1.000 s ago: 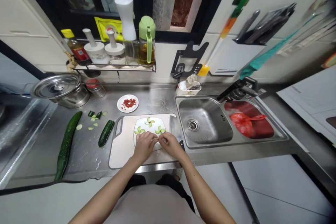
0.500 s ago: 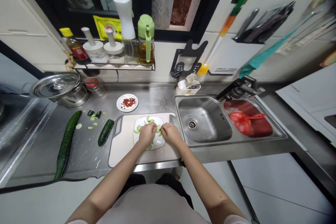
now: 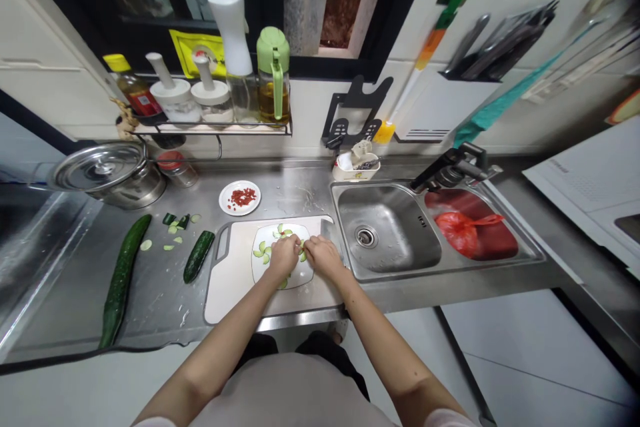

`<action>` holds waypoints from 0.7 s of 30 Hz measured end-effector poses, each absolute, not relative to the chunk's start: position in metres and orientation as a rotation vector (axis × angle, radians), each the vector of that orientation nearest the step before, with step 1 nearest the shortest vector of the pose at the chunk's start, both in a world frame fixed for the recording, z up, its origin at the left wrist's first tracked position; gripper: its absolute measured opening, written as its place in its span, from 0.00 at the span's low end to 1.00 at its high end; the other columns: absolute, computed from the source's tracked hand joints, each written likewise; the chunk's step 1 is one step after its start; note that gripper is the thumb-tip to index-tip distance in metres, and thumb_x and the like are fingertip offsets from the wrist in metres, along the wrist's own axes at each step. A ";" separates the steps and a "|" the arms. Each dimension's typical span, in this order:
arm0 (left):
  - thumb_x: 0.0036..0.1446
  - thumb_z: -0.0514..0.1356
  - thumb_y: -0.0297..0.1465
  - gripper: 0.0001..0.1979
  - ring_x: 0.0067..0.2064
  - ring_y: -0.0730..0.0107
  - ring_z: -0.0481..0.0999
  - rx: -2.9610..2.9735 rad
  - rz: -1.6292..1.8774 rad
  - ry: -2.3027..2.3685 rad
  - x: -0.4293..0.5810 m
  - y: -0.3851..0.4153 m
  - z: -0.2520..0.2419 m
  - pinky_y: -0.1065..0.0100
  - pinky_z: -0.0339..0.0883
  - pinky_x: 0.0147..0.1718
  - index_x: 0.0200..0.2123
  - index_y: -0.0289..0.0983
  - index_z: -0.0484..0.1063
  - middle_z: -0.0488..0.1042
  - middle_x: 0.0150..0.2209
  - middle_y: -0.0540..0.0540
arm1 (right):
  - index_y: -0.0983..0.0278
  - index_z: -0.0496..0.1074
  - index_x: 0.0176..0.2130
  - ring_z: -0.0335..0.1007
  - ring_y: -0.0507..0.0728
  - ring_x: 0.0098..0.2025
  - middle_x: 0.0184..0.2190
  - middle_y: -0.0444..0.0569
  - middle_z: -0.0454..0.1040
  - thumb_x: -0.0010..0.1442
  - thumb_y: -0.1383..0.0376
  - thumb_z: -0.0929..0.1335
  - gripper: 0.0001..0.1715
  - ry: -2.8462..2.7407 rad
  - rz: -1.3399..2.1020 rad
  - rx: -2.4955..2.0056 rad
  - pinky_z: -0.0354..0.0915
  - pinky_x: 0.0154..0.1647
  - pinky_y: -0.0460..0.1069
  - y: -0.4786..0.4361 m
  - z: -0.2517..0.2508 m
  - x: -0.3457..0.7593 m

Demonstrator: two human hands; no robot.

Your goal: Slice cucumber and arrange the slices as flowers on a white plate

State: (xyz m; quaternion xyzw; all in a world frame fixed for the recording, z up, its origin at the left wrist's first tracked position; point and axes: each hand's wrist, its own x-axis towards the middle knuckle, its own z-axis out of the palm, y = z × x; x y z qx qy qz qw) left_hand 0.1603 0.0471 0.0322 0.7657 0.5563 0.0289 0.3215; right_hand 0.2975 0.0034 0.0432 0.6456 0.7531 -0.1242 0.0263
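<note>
A white plate (image 3: 260, 267) with green cucumber slices (image 3: 260, 250) lies on a pale cutting board (image 3: 230, 293) on the steel counter. My left hand (image 3: 283, 255) rests over the plate's middle with fingers curled. My right hand (image 3: 323, 257) is at the plate's right edge, fingers pinched toward the left hand. Both hands meet over a cucumber slice; what the fingertips hold is too small to make out. A knife blade (image 3: 327, 227) shows at the board's far right corner.
A whole cucumber (image 3: 120, 273), a half cucumber (image 3: 198, 255) and cut scraps (image 3: 175, 221) lie left of the board. A small dish of red bits (image 3: 240, 197) sits behind it. A lidded pot (image 3: 107, 172) stands far left. A sink (image 3: 385, 233) is on the right.
Both hands moved from the plate's near edge up to its middle and right side. A slice now lies at the near edge where the hands were.
</note>
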 end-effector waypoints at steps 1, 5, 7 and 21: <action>0.61 0.54 0.29 0.07 0.48 0.62 0.73 2.013 0.074 1.462 0.161 0.047 0.031 0.63 0.57 0.44 0.39 0.39 0.71 0.77 0.40 0.46 | 0.64 0.74 0.44 0.64 0.58 0.45 0.40 0.53 0.73 0.68 0.64 0.58 0.16 2.332 -0.380 1.987 0.55 0.43 0.49 0.003 0.044 0.298; 0.61 0.54 0.29 0.07 0.48 0.62 0.72 2.023 0.067 1.468 0.162 0.047 0.027 0.63 0.57 0.45 0.38 0.39 0.71 0.76 0.40 0.45 | 0.63 0.74 0.46 0.64 0.58 0.45 0.40 0.53 0.73 0.69 0.63 0.58 0.17 2.344 -0.380 1.952 0.55 0.43 0.49 0.003 0.045 0.299; 0.60 0.54 0.29 0.06 0.48 0.61 0.72 2.028 0.063 1.471 0.163 0.047 0.027 0.63 0.56 0.45 0.38 0.39 0.71 0.76 0.40 0.45 | 0.62 0.74 0.46 0.64 0.58 0.45 0.40 0.53 0.73 0.68 0.63 0.58 0.17 2.346 -0.383 1.946 0.55 0.43 0.49 0.003 0.045 0.299; 0.59 0.55 0.28 0.07 0.49 0.60 0.71 2.023 0.087 1.488 0.162 0.046 0.028 0.62 0.56 0.46 0.38 0.39 0.72 0.76 0.40 0.45 | 0.62 0.73 0.45 0.64 0.57 0.46 0.42 0.53 0.73 0.68 0.62 0.59 0.16 2.309 -0.460 2.074 0.56 0.43 0.48 0.003 0.039 0.296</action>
